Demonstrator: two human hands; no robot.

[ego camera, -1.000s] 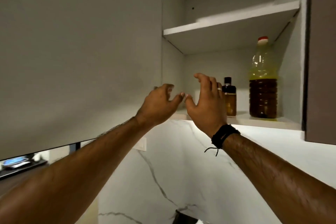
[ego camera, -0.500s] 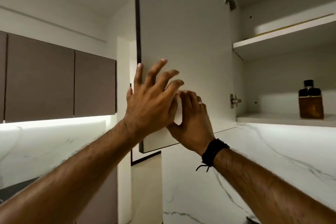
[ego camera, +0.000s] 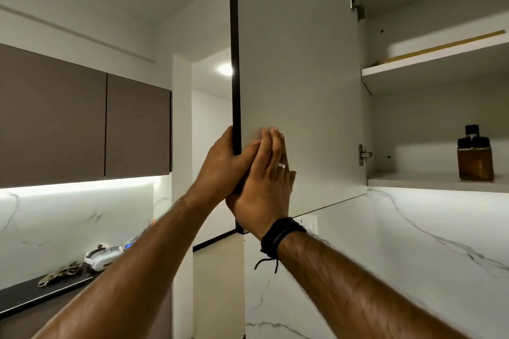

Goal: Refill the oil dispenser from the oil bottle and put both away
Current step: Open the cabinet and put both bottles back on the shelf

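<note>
**Both hands on the open door**

Gripped the door point(ego camera: 297, 69) at its dark free edge with the left hand point(ego camera: 223, 165), fingers wrapped behind the panel, thumb on the pale inner face. Laid the right hand point(ego camera: 264, 187) flat against that face, fingers straight and together, overlapping the left. Wore a ring point(ego camera: 282, 165) and a black wristband point(ego camera: 281, 234) on the right. Left the dispenser point(ego camera: 475, 157) upright on the lower shelf point(ego camera: 413, 183), well apart from both hands, amber inside, perhaps nearly full. Saw no bottle within the frame.
</note>
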